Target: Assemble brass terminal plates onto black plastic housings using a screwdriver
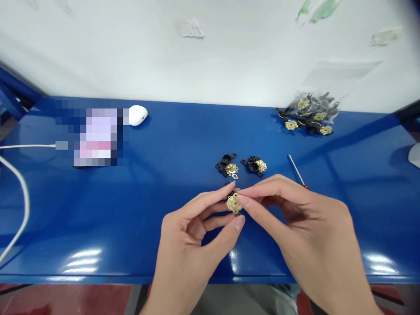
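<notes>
Between my two hands, above the blue table, is a small black part with a round brass-coloured plate [234, 204] on its face. My left hand [200, 234] grips it from the left, with the thumb below and the fingers above and behind. My right hand [292, 223] pinches the plate's right edge between thumb and index finger. Just beyond my fingertips lie two similar black parts: a left one [226, 159] with a brass plate and small metal bits beside it, and a right one [253, 166] with a brass plate. A screwdriver [297, 171] lies beyond my right hand, its red handle mostly hidden.
At the back right, a clear plastic bag [328, 103] holds more black and brass parts, several spilling out. A blurred-out phone-like device [98, 135] with a white cable [24, 197] lies left, beside a white earbud case [138, 115]. A white wall [229, 65] bounds the blue table [157, 148].
</notes>
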Demonstrator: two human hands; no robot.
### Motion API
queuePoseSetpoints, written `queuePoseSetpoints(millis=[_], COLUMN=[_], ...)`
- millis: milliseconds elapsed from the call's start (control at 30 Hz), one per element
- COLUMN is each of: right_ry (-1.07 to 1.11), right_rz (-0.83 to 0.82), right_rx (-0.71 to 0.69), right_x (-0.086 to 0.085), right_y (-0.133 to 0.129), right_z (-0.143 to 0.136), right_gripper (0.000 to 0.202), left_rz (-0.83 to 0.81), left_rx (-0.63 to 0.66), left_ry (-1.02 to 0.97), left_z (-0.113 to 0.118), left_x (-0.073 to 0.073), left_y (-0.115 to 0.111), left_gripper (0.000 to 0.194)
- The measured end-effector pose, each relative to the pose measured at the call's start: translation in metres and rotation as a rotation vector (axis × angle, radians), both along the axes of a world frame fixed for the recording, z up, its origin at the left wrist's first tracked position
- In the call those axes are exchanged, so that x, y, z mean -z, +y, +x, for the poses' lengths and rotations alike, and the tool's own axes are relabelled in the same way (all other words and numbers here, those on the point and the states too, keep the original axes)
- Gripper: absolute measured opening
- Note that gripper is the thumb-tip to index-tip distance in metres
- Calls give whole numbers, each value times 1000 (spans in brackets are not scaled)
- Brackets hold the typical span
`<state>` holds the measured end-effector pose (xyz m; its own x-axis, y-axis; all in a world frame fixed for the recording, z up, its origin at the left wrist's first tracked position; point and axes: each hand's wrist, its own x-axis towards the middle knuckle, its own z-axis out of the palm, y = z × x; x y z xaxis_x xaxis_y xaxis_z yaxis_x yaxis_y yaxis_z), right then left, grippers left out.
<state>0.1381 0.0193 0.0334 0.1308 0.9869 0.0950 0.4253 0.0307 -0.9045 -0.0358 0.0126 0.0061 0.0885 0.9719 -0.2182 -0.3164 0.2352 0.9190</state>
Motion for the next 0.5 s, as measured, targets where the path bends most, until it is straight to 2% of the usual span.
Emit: queuePoseSetpoints(millis=[200, 500], right_ry=[-62, -176], right_rz=[40, 100], right_rx=[-31, -67], right_x=[4, 5], right_y=[-1, -2], right_z=[1, 1], right_gripper=[13, 15], left_rz=[17, -37], left_rx=[-21, -30], left_ry=[69, 30], left_z=[-3, -3], left_x=[1, -2], left_y=[1, -1], left_gripper=[30, 33])
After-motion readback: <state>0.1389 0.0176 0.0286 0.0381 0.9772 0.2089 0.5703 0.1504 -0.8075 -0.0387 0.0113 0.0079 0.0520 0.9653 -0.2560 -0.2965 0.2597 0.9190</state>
